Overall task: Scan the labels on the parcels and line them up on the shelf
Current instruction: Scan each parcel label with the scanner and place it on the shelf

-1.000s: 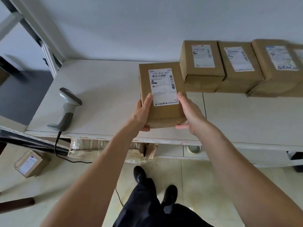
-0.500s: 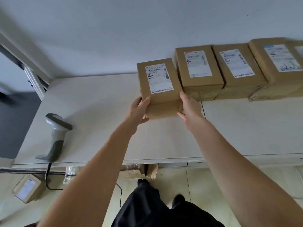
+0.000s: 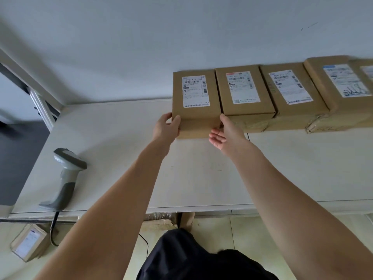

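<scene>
On the big white shelf (image 3: 113, 150), the new parcel (image 3: 194, 102) sits touching the row of parcels (image 3: 282, 93), so the left hand (image 3: 166, 127), curled on its corner, and the half-open right hand (image 3: 224, 132), holding nothing, should nudge it straight.

1. Four parcels sit in a row on the shelf (image 3: 302, 168), at the back by the wall.
2. The leftmost parcel (image 3: 194, 102) touches the next parcel (image 3: 245, 91).
3. The scanner (image 3: 67, 178) lies far left, near the front edge.
4. Another parcel (image 3: 30, 242) lies on the floor below.
</scene>
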